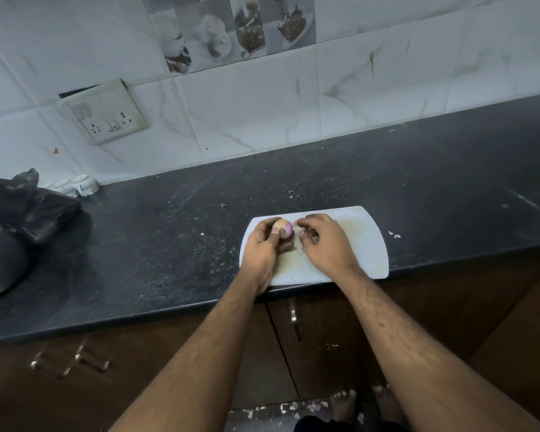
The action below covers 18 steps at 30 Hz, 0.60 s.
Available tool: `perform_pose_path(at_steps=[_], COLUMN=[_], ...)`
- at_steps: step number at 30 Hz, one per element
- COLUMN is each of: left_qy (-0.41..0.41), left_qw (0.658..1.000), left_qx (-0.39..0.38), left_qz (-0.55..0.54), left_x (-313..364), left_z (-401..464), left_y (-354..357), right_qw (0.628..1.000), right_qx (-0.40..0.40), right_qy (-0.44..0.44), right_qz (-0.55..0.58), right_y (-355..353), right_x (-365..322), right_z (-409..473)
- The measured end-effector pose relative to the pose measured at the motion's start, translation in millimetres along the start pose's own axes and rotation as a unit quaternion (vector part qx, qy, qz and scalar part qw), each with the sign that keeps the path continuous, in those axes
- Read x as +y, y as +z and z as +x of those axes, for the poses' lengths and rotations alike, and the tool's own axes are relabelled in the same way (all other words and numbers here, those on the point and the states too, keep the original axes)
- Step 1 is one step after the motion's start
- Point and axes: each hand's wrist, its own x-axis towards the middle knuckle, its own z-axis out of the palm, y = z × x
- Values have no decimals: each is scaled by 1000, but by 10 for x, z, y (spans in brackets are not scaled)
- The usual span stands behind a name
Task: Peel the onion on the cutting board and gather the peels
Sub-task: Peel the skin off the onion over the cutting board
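Note:
A small pinkish onion (283,228) is held just above the white cutting board (363,244), near the board's far left corner. My left hand (264,246) grips the onion, with the thumb across its front. My right hand (323,241) hovers over the board just right of the onion, its fingers curled and the fingertips close to the onion's right side. A pale scrap of peel (301,234) shows under the right fingers; I cannot tell whether they pinch it.
The board lies at the front edge of a dark speckled counter (169,244). Black bags (22,210) and white cups (81,185) sit far left. Small peel bits (395,235) lie right of the board. A tiled wall with a socket (106,115) stands behind.

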Motion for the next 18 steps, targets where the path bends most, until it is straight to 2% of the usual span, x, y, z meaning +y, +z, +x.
perform_pose_path(at_steps=[5,9,14,18], left_qy=[18,30,59,35], left_qw=[998,992,973,977], left_qx=[4,22,-18,-43], left_qz=[61,118,220,207], left_x=[34,-10,1,48], left_z=[-59,-56,-95,-136], left_y=[43,39,74,69], right_qw=[998,993,991,992], right_qx=[5,-25,3,13], right_qy=[-31,-3,30,29], right_qz=[54,112,129,120], right_y=[-73,-107,-104,-89], right_x=[-59,-62,-36,-30], right_z=[-27,-41,-48,-57])
